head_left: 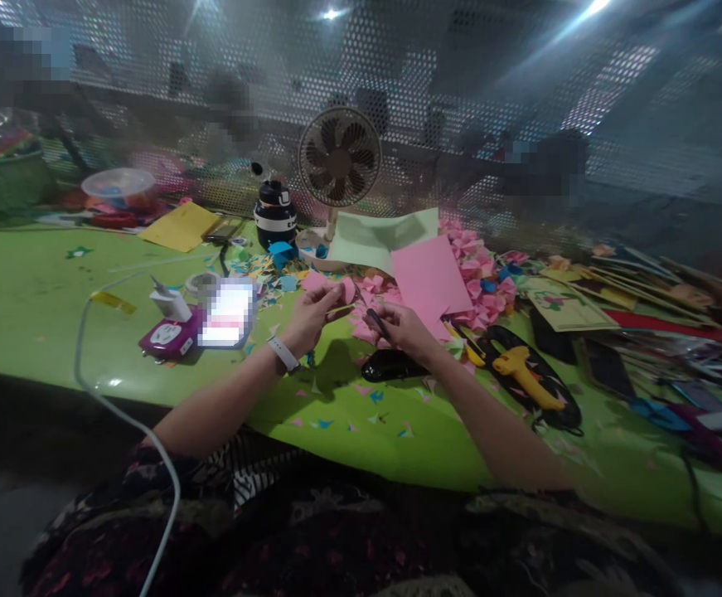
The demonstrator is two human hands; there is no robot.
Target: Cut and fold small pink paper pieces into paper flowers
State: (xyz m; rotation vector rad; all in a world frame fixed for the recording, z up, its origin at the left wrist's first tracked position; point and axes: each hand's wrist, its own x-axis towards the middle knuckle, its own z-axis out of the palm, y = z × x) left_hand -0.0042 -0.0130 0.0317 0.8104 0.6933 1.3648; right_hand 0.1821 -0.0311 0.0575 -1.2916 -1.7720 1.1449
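Note:
Near the middle of the green table, my left hand (pixel 314 317) pinches a small piece of pink paper (pixel 349 290) between thumb and fingers. My right hand (pixel 405 330) is closed around what look like scissors (pixel 378 323), with a dark handle and thin metal tips. Those tips point up and left and meet the edge of the pink piece. Beyond my right hand lies a pink sheet (pixel 430 274), partly over a pale green sheet (pixel 385 236). A heap of small pink paper pieces (pixel 476 278) spreads behind and beside the sheets.
A glossy black object (pixel 394 365) lies below my right wrist. To its right are a yellow glue gun (pixel 528 377) and a yellow cutter (pixel 467 344). A lit phone (pixel 229 313), purple power socket (pixel 171 333) and white cable (pixel 84 332) are left. Behind stand a bottle (pixel 275 220) and a fan (pixel 340 157).

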